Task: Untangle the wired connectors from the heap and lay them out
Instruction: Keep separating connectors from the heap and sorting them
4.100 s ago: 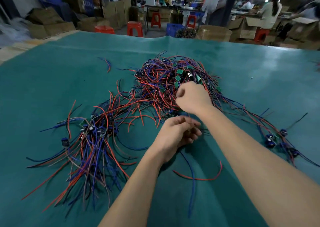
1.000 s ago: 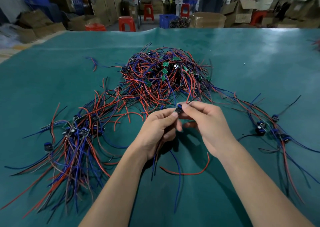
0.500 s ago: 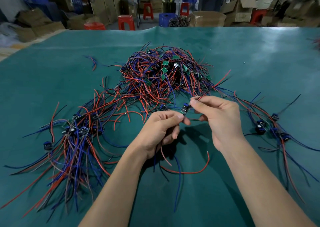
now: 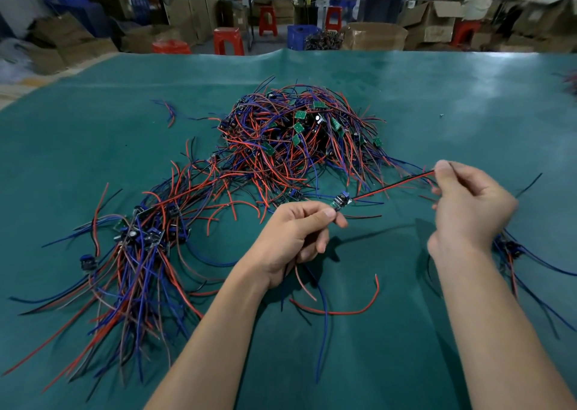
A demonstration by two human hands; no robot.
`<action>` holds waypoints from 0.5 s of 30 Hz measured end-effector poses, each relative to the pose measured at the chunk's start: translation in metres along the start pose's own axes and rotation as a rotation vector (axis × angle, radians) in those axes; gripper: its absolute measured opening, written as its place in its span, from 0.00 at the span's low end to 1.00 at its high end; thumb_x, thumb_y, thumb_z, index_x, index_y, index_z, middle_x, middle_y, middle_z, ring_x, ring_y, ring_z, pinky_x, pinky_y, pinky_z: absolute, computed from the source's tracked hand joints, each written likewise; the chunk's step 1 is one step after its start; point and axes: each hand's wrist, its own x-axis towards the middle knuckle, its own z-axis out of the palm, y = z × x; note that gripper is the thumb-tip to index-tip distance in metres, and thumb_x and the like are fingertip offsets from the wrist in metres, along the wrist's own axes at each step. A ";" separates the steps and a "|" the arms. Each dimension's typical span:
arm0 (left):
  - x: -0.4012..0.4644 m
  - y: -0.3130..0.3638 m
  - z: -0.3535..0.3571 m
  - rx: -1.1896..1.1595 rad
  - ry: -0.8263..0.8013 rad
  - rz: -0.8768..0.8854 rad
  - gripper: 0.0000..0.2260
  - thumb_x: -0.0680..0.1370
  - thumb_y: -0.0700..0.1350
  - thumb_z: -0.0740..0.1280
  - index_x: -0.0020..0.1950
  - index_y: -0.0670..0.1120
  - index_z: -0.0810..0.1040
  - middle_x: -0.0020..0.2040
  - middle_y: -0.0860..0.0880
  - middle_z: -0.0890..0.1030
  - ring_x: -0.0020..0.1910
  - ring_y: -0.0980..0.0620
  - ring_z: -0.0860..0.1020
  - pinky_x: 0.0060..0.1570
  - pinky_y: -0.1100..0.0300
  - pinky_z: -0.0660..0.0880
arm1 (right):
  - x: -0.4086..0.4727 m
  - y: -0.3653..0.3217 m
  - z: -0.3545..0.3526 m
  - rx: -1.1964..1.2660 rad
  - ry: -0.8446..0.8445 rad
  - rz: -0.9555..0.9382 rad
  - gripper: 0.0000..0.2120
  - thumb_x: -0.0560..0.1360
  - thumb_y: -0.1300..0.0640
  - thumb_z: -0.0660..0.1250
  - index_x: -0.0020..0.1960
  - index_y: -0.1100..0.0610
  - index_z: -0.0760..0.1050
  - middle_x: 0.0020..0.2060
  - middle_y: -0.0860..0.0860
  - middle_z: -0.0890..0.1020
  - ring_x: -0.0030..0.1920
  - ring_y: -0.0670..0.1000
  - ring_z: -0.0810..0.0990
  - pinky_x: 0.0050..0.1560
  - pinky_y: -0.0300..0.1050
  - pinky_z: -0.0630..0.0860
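Note:
A tangled heap of red, blue and black wired connectors [image 4: 293,141] with small green boards lies at the middle of the green mat [image 4: 93,122]. My left hand [image 4: 293,234] pinches one small connector board [image 4: 342,203] just in front of the heap, with loose wire ends hanging below the palm. From that board a red and black wire pair [image 4: 393,184] runs taut up to my right hand [image 4: 468,206], which pinches its far end. A laid-out bundle of connectors [image 4: 137,253] fans toward the left front. A smaller group [image 4: 512,250] lies partly hidden behind my right wrist.
A loose red wire [image 4: 340,311] and a blue wire [image 4: 324,322] lie on the mat between my forearms. A stray wire pair [image 4: 168,113] sits at far left. Beyond the table's far edge stand red stools [image 4: 228,39], cardboard boxes [image 4: 374,36] and people at benches.
My right hand has slid out along the red and black wires to the right, pulling them straight. My left hand keeps hold of the connector board.

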 end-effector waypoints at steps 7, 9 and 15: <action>0.002 0.001 0.001 -0.150 0.112 0.018 0.09 0.84 0.41 0.60 0.48 0.41 0.78 0.30 0.47 0.77 0.29 0.55 0.73 0.33 0.67 0.72 | -0.011 0.000 0.008 -0.073 -0.182 0.165 0.08 0.76 0.58 0.72 0.38 0.54 0.80 0.29 0.48 0.83 0.26 0.44 0.75 0.24 0.37 0.66; 0.001 0.001 0.002 -0.169 0.090 0.006 0.09 0.83 0.39 0.59 0.47 0.41 0.77 0.31 0.46 0.78 0.30 0.55 0.74 0.34 0.67 0.73 | -0.035 0.001 0.020 -0.155 -0.568 0.168 0.08 0.76 0.54 0.73 0.39 0.54 0.83 0.31 0.49 0.84 0.28 0.44 0.77 0.25 0.36 0.67; -0.002 0.005 0.004 -0.132 0.044 -0.013 0.13 0.82 0.37 0.60 0.41 0.43 0.81 0.33 0.44 0.80 0.26 0.55 0.74 0.30 0.67 0.72 | -0.063 0.008 0.028 -0.162 -0.874 -0.011 0.11 0.76 0.51 0.74 0.35 0.51 0.82 0.27 0.48 0.78 0.31 0.48 0.74 0.33 0.40 0.70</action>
